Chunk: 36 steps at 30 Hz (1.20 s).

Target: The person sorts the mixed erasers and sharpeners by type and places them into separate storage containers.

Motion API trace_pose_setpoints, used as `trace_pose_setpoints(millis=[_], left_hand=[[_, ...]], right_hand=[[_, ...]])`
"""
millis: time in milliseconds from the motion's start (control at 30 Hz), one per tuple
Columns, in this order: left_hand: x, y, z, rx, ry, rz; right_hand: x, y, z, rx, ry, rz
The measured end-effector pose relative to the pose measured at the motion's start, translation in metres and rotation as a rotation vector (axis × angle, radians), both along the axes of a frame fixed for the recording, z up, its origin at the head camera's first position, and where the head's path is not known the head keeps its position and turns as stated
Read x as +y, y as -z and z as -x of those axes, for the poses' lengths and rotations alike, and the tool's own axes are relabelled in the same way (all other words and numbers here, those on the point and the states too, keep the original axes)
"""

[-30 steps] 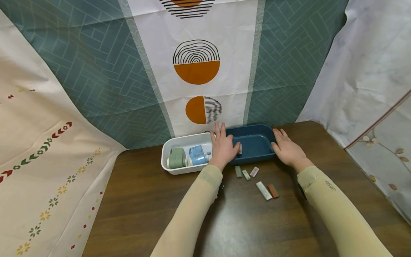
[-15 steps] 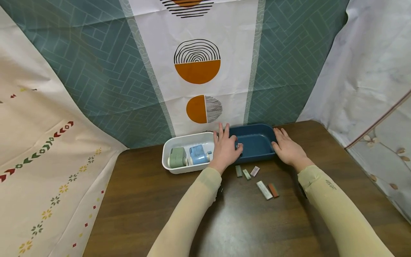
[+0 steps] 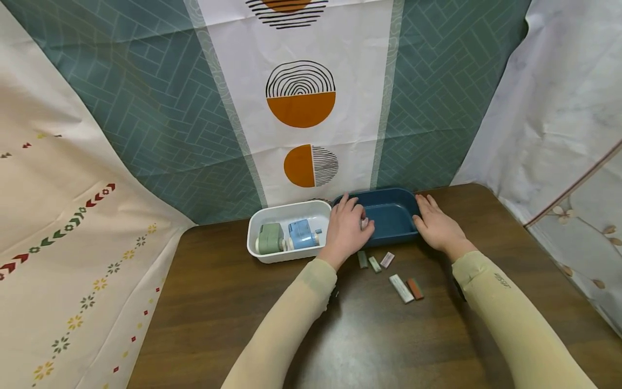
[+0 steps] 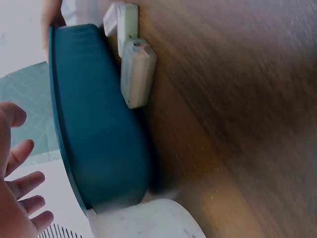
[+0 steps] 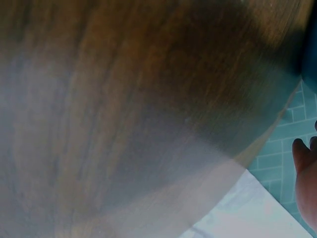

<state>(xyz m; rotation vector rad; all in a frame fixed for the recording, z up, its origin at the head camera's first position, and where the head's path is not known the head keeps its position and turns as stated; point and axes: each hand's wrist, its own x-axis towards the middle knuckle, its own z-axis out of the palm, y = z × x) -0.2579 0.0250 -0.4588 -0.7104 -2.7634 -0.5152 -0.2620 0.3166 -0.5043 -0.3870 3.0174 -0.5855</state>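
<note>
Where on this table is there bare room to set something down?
Bare table: left of the left sleeve, nearer the person than the white tray; and between that sleeve and the right one, nearer than the white block. The blue tray is bare toward the right hand. Crowded: in front of the blue tray, where five small blocks lie.

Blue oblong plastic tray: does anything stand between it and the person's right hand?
Nothing visible: in the head view, the right hand lies close beside the right end of the tray; actual contact is unclear.
</note>
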Motion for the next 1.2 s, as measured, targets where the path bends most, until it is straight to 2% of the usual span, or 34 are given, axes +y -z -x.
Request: trace_pose_setpoints(millis=[133, 267, 467, 800, 1200], left_hand=[[0.002, -0.001, -0.005, 0.054, 0.021, -0.021], [0.003, -0.002, -0.014, 0.062, 0.045, -0.031], [0.004, -0.001, -0.026, 0.022, 0.055, -0.023], [0.002, 0.01, -0.042, -0.05, 0.087, -0.01], [-0.016, 0.02, -0.058, -0.123, 0.085, 0.022]], right_hand=[[0.0, 0.001, 0.0, 0.002, -0.003, 0.0], [0.0, 0.0, 0.0, 0.001, -0.005, 0.0], [-0.002, -0.001, 0.0, -0.001, -0.004, 0.002], [-0.002, -0.002, -0.003, -0.007, 0.003, 0.004], [-0.001, -0.002, -0.003, 0.0, -0.006, 0.006]])
